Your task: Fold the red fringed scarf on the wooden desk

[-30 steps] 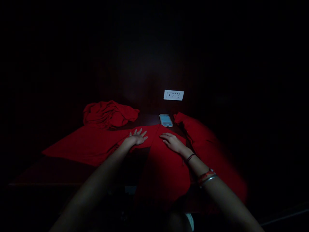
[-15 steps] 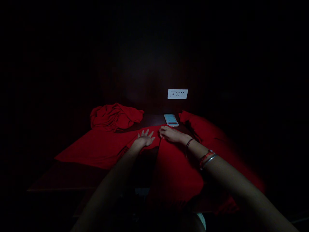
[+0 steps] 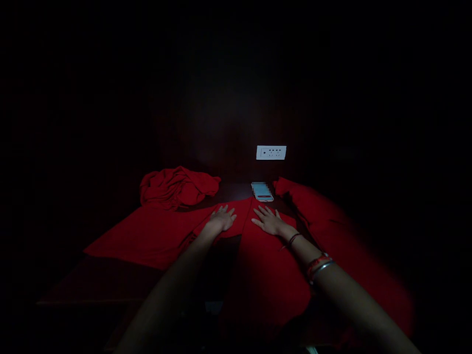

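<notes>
Resting palm-down, here's the left hand (image 3: 222, 220) and the right hand (image 3: 268, 222), both with fingers fanned wide and clasping nothing, on the red cloth (image 3: 271, 270)! It lies mid-table, smooth, its right panel running nearward into shadow; crumpled red fabric (image 3: 177, 188) sits far left, the phone (image 3: 262, 191) far right of centre.

No lettering, brand or number could be read. The phone screen (image 3: 261, 189) was partly masked by coarse blocks, and any mark on its dark red bar (image 3: 264, 196) was too small to be deciphered. On the white socket plate (image 3: 271, 153), only openings were distinguished.
</notes>
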A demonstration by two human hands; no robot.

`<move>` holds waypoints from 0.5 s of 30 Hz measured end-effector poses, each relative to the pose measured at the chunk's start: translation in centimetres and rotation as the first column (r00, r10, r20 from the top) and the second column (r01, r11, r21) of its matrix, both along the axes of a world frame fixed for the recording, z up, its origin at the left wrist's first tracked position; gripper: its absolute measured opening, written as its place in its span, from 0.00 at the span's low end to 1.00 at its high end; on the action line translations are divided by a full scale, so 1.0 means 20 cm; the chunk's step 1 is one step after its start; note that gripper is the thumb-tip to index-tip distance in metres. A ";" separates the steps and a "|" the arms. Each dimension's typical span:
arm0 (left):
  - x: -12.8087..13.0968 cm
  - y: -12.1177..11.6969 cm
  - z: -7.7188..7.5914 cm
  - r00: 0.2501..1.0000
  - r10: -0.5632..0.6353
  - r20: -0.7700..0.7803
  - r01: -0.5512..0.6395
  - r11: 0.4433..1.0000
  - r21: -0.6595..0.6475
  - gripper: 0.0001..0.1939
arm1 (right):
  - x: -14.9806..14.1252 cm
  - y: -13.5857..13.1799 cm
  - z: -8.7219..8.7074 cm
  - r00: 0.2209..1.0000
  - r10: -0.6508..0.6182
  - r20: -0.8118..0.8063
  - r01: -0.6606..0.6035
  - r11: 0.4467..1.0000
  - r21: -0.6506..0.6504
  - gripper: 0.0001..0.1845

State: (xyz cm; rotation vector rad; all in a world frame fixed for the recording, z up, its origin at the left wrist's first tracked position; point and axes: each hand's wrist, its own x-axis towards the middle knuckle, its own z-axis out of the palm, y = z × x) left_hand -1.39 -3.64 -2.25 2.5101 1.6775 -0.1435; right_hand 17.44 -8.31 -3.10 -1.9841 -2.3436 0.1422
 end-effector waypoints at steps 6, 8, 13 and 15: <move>0.04 -0.03 -0.03 0.983 -0.159 0.096 0.150 0.983 0.102 0.32 | 0.00 0.00 -0.03 0.999 -0.030 -0.020 0.031 1.000 0.007 0.34; 0.04 -0.04 -0.03 0.977 -0.201 0.076 0.198 0.979 0.046 0.33 | 0.00 0.00 -0.03 0.999 -0.028 -0.044 0.030 0.999 0.033 0.32; 0.05 -0.04 -0.03 0.976 -0.209 0.055 0.211 0.977 -0.022 0.33 | 0.05 -0.01 0.01 0.993 -0.048 -0.110 0.065 0.985 0.159 0.29; 0.04 -0.04 -0.04 0.975 -0.215 0.058 0.216 0.976 -0.018 0.33 | 0.07 -0.01 0.01 0.991 -0.064 -0.114 0.078 0.988 0.129 0.30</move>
